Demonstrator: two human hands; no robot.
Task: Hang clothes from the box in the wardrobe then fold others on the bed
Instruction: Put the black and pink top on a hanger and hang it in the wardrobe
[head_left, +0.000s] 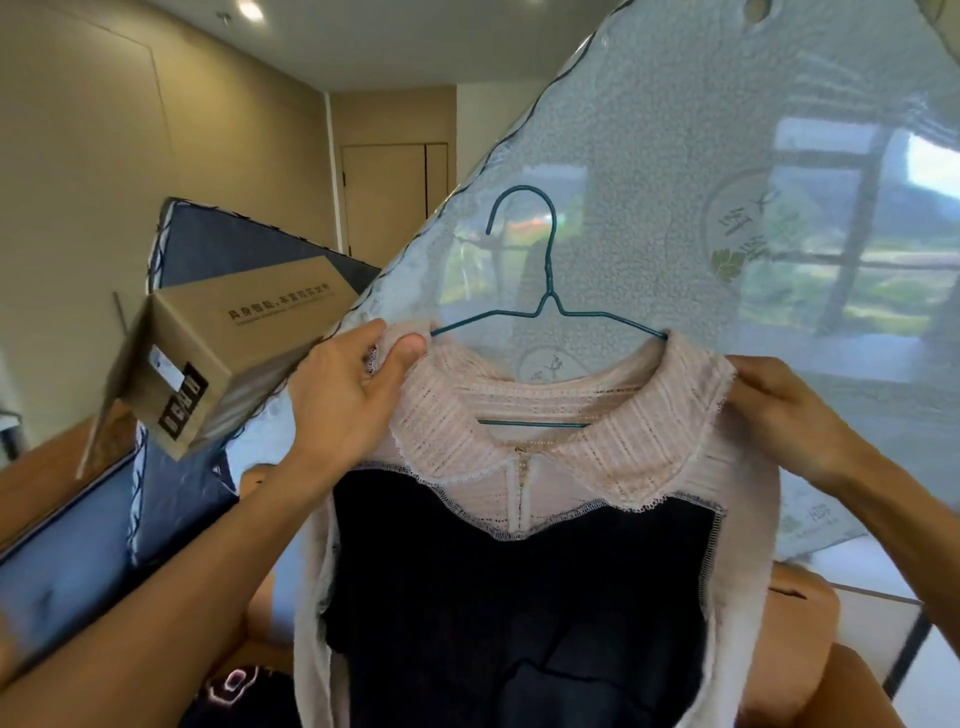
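Pink knit with a dark front panel: the top (561, 441) hangs close before the person on a teal wire hanger (549, 301). Left hand (348, 395) and right hand (779, 410) each pinch a shoulder. It looks soft, light and stretchy, so it is probably best held at the shoulder seams. Beyond, a cardboard box (234, 353) sits against a plastic-wrapped mattress (649, 156).

Probably a bedroom: plastic-wrapped mattress (675, 156).
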